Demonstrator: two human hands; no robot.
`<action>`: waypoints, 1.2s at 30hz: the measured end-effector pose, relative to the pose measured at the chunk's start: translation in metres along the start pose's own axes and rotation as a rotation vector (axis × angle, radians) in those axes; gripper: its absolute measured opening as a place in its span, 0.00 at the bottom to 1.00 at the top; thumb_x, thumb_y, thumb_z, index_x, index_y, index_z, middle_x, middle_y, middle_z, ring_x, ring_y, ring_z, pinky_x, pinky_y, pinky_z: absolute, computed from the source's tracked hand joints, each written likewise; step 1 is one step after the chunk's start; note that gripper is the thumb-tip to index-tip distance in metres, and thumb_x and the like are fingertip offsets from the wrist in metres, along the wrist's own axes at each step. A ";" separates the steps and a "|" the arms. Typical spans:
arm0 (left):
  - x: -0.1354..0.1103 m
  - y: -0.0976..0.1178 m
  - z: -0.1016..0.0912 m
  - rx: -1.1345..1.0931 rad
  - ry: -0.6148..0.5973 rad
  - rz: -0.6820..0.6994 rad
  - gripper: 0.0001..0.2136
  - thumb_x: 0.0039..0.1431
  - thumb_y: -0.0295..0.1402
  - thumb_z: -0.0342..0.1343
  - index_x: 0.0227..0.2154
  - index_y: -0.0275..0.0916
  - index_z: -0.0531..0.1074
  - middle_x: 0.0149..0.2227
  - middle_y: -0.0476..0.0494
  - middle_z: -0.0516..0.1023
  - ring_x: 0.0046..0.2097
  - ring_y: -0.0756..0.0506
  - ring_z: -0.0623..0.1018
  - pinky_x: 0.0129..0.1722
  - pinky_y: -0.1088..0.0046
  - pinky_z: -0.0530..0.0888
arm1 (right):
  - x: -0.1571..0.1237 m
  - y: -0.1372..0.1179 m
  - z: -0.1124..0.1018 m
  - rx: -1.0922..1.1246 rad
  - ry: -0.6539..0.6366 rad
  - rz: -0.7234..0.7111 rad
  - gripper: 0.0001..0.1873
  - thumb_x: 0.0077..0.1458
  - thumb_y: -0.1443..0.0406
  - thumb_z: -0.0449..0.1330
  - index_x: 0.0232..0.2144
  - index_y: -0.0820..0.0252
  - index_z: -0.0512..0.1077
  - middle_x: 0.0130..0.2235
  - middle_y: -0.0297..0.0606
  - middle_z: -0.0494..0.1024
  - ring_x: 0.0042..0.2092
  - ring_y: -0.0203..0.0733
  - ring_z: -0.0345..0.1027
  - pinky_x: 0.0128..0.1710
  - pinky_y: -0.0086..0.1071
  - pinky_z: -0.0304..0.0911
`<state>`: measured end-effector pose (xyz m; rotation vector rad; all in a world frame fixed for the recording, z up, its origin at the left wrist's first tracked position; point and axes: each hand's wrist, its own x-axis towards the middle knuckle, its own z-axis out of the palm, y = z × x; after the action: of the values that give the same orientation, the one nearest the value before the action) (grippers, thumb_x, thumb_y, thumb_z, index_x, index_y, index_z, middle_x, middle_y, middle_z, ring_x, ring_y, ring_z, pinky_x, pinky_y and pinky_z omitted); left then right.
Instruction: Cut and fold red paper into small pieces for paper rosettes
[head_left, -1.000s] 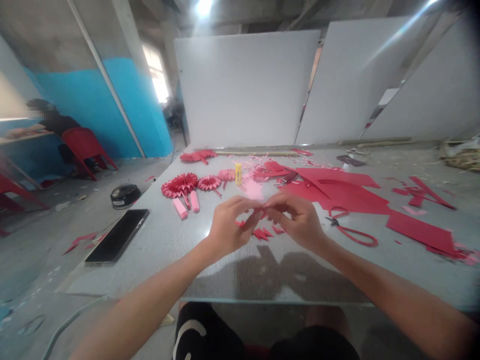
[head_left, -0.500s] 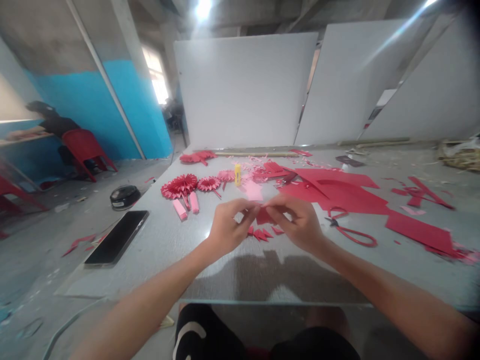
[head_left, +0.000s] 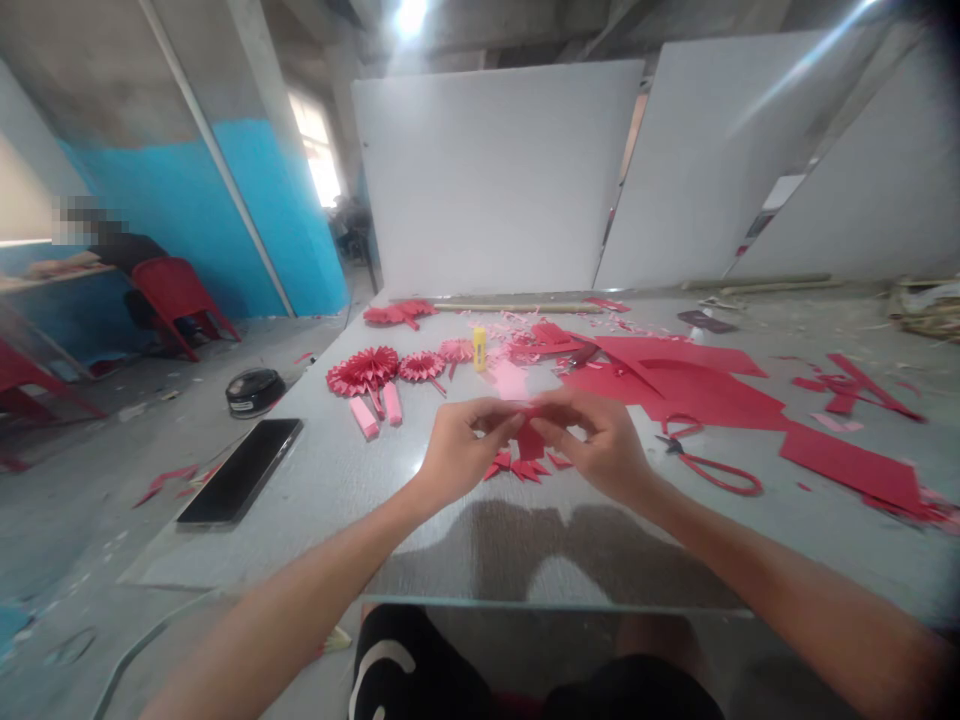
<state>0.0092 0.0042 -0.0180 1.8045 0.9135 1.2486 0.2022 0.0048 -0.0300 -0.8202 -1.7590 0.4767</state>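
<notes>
Between my two hands is a small piece of red paper [head_left: 532, 440], its top edge pinched by the fingers of both. My left hand [head_left: 465, 450] grips it from the left, thumb and fingers closed. From the right, my right hand [head_left: 592, 440] pinches the same edge; the fingertips partly hide it. Just below lie several cut red paper scraps [head_left: 526, 468] on the table [head_left: 465, 560]. Beyond the hands sits a pink paper piece [head_left: 511, 380]. Red-handled scissors [head_left: 716, 475] rest to the right of my right hand.
Pleated red paper fans [head_left: 364, 371], folded pink strips [head_left: 364, 418] and a yellow glue stick [head_left: 480, 350] are at left. A black phone [head_left: 240, 472] lies near the left edge. Large red sheets [head_left: 690, 390] spread at right. A person [head_left: 127, 250] sits far left.
The red paper shows a little lower and more fully between my fingers. Both hands stay close together in nearly the same place; the whole view has shifted slightly.
</notes>
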 end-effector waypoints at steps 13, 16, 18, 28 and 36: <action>-0.001 0.004 0.001 0.046 0.044 0.049 0.09 0.61 0.37 0.61 0.34 0.35 0.80 0.27 0.45 0.80 0.29 0.50 0.77 0.31 0.76 0.74 | 0.002 -0.007 0.000 -0.020 0.017 0.009 0.06 0.58 0.62 0.63 0.34 0.58 0.77 0.30 0.35 0.80 0.29 0.38 0.74 0.30 0.30 0.70; -0.001 0.005 0.001 -0.092 0.003 -0.038 0.11 0.60 0.39 0.62 0.34 0.34 0.79 0.28 0.43 0.80 0.29 0.50 0.78 0.30 0.75 0.75 | 0.002 -0.007 0.000 -0.011 0.013 0.024 0.06 0.59 0.61 0.63 0.34 0.58 0.78 0.30 0.36 0.80 0.30 0.38 0.74 0.30 0.29 0.70; 0.000 0.005 0.001 -0.229 -0.045 -0.090 0.13 0.59 0.40 0.63 0.36 0.33 0.78 0.29 0.43 0.81 0.29 0.49 0.78 0.31 0.74 0.76 | 0.002 -0.007 -0.001 0.008 0.010 0.052 0.07 0.59 0.61 0.64 0.36 0.58 0.78 0.30 0.36 0.81 0.30 0.38 0.75 0.30 0.29 0.70; -0.002 0.003 0.003 -0.233 -0.013 -0.116 0.13 0.55 0.37 0.66 0.38 0.33 0.80 0.30 0.41 0.82 0.30 0.48 0.80 0.30 0.74 0.77 | 0.000 -0.010 0.000 0.092 0.003 0.075 0.09 0.58 0.60 0.64 0.38 0.59 0.79 0.27 0.34 0.79 0.22 0.33 0.69 0.22 0.27 0.64; -0.002 -0.001 0.004 -0.244 -0.026 -0.140 0.14 0.57 0.40 0.65 0.35 0.31 0.78 0.29 0.40 0.81 0.29 0.48 0.80 0.30 0.73 0.77 | 0.000 -0.012 0.000 0.055 0.000 0.050 0.09 0.59 0.60 0.64 0.37 0.58 0.80 0.24 0.32 0.76 0.22 0.33 0.67 0.21 0.27 0.63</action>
<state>0.0127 0.0021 -0.0209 1.5357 0.8203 1.1901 0.1988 -0.0033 -0.0216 -0.8268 -1.7212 0.5561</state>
